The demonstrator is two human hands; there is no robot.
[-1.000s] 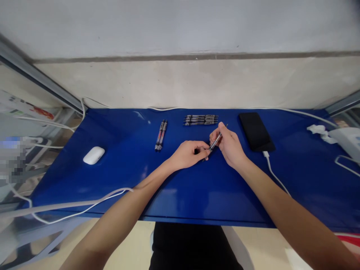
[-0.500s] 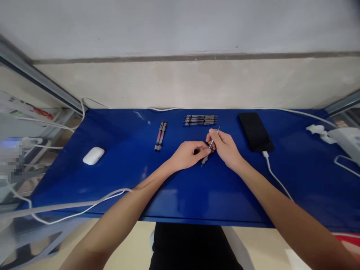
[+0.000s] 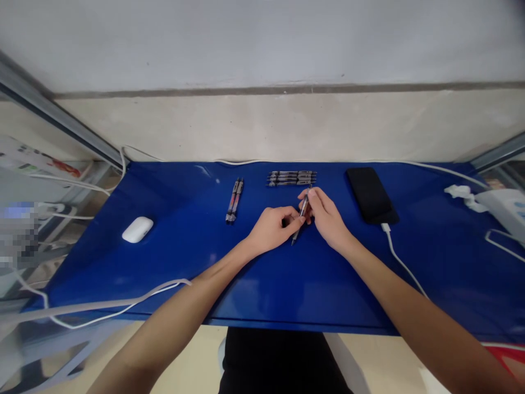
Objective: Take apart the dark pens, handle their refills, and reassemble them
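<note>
Between my two hands a slim pen (image 3: 304, 207) is held at a slant, its dark tip pointing down toward me. My left hand (image 3: 274, 226) pinches its lower part between thumb and fingers. The fingers of my right hand (image 3: 325, 212) close on its upper end. Just beyond them, several similar pens (image 3: 291, 178) lie side by side in a row near the back edge. To the left, two more pens (image 3: 234, 201) with grey and reddish barrels rest next to each other, pointing away from me.
The blue table (image 3: 262, 284) meets a wall at the back. A black phone (image 3: 371, 196) with a white charging cable (image 3: 397, 256) lies on the right, near a white power strip (image 3: 506, 207). A white earbud case (image 3: 138, 229) sits left. Another white cable (image 3: 118, 307) runs by my left forearm.
The pen has turned a little more upright between my hands. My right hand has shifted slightly left along with it. The other pens lie as before.
</note>
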